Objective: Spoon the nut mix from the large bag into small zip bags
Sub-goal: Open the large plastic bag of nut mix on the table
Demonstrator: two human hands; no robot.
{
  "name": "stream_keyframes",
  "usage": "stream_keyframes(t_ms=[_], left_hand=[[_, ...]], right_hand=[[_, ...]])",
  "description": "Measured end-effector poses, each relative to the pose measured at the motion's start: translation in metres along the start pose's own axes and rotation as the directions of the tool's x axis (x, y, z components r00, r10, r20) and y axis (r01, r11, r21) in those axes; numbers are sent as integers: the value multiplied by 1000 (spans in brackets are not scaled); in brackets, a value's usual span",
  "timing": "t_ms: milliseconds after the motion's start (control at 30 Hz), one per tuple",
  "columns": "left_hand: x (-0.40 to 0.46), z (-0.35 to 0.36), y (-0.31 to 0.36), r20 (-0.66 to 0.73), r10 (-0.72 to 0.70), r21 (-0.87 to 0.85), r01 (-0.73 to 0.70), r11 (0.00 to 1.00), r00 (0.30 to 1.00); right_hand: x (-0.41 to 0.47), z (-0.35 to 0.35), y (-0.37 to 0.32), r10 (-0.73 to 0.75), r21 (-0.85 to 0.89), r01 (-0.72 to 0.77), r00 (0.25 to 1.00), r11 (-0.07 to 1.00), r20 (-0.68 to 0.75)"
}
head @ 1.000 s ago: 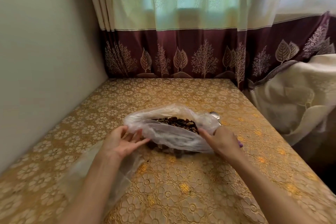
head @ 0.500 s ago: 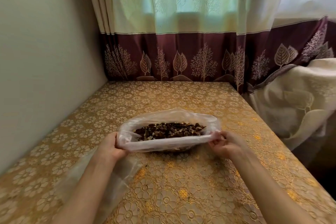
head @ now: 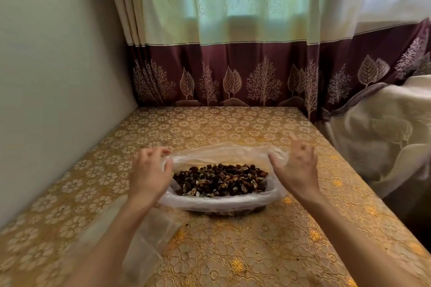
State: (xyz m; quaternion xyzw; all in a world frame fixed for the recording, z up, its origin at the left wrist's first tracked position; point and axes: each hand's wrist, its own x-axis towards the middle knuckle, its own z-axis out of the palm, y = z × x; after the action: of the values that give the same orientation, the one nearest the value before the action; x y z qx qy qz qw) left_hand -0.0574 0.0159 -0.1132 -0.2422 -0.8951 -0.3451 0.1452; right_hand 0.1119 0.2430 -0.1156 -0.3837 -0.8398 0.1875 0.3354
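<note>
The large bag point(head: 221, 204) of translucent plastic lies on the gold tablecloth with its mouth spread wide. Dark nut mix point(head: 219, 180) shows inside it. My left hand point(head: 149, 175) grips the bag's left rim with curled fingers. My right hand point(head: 297, 166), slightly blurred, holds the right rim, its thumb over the plastic. A stack of clear small zip bags point(head: 151, 237) lies flat on the table, partly under my left forearm. No spoon is visible.
The table point(head: 233, 128) is set in a corner: a plain wall point(head: 58, 88) along its left side and a curtain point(head: 233, 77) behind it. Its right edge drops off beside furniture draped in cream cloth point(head: 384, 142).
Both hands have moved from the bag's near rim to its left and right sides. The mouth now stands wider open, showing more of the nut mix.
</note>
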Motion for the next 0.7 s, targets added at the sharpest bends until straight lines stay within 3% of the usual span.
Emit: stream_keyframes(t_ms=[67, 167, 267, 333, 400, 467, 500, 567, 633, 700], left_hand=[[2, 8, 3, 63, 132, 150, -141, 979, 989], [4, 18, 3, 160, 217, 260, -254, 932, 963], [11, 22, 0, 236, 204, 307, -272, 912, 950], [20, 22, -3, 296, 175, 197, -239, 951, 939], [28, 18, -6, 338, 101, -22, -99, 995, 936], [35, 13, -10, 379, -33, -264, 142, 954, 925], [38, 11, -12, 428, -116, -376, 294, 879, 896], [43, 10, -10, 564, -227, -524, 556, 645, 794], [46, 12, -9, 652, -255, -578, 686, 442, 714], [50, 16, -8, 675, -260, -567, 711, 416, 690]], right_hand=[[4, 10, -3, -128, -138, 129, 992, 982, 13], [8, 26, -2, -209, -257, 253, 960, 933, 186], [17, 33, -2, -216, -203, 262, 950, 944, 224], [23, 33, -6, -171, -59, 188, 959, 980, 225], [32, 30, -7, 36, 248, -118, 950, 962, 310], [44, 25, -3, 212, 481, -482, 832, 733, 512], [49, 22, -1, 233, 520, -598, 763, 610, 603], [57, 19, 2, 226, 518, -723, 658, 457, 718], [61, 21, 1, 224, 465, -786, 580, 408, 783], [62, 23, -1, 222, 404, -817, 520, 411, 825]])
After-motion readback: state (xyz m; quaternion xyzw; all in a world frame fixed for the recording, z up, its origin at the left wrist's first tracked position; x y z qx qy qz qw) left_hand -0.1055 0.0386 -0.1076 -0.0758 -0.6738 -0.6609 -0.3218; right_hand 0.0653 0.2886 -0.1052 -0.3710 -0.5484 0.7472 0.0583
